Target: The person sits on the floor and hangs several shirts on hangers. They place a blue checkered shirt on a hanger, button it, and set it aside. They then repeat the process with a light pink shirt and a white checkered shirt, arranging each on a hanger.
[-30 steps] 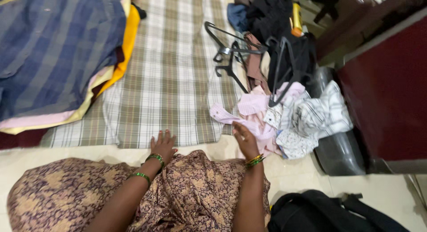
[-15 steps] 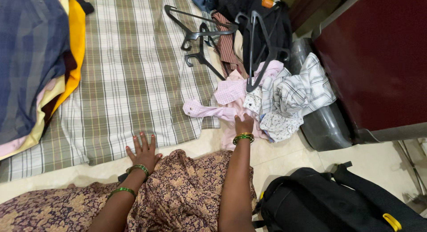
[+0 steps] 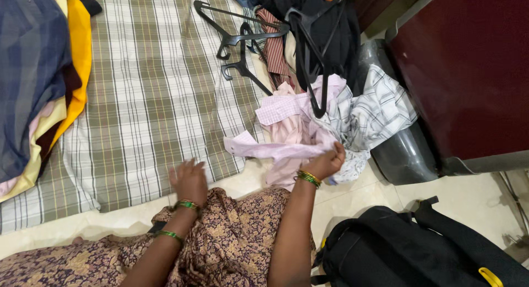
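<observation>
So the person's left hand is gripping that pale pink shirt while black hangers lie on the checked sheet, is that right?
Not quite. In the head view it is the right hand that grips the pale pink shirt; the left hand is open over the edge of the checked sheet, holding nothing. The black hangers do lie on that sheet.

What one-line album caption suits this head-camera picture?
Right hand grips a pale pink shirt from a clothes heap, left hand open over a checked sheet.
</observation>
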